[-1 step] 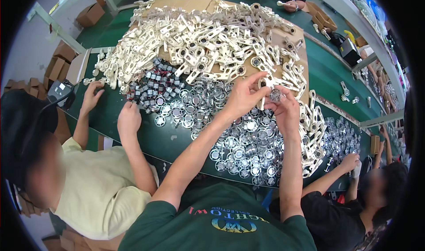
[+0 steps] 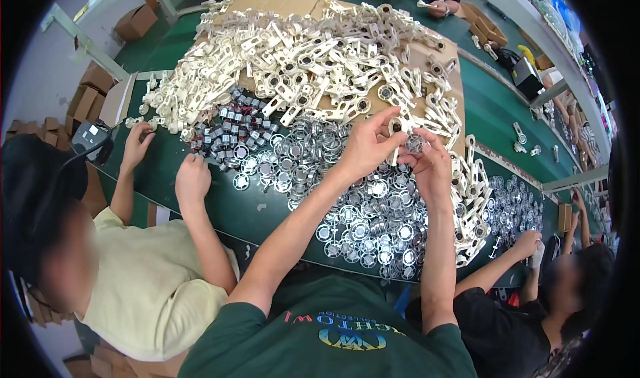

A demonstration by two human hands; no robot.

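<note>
Over the heap of parts my two hands meet at chest height. My left hand (image 2: pixel 368 146) is closed with thumb and fingers around a cream plastic housing (image 2: pixel 397 126), which has a round opening at its upper end. A round, clear or silvery ring-shaped cover (image 2: pixel 415 143) is pinched in my right hand (image 2: pixel 432 168), right beside the housing. Whether the two pieces touch cannot be made out. Below my hands lies a spread of shiny round grille covers (image 2: pixel 379 189), and beyond them a big pile of cream housings (image 2: pixel 320 65).
Small motors with wires (image 2: pixel 233 128) lie heaped left of the covers. A co-worker's hands (image 2: pixel 193 181) rest at the green table (image 2: pixel 260 208) on my left; another person's hand (image 2: pixel 528 243) works at my right. Cardboard (image 2: pixel 273 5) lies under the housings.
The co-worker's hands on the left have shifted very slightly. My own hands and the pieces in them look the same.
</note>
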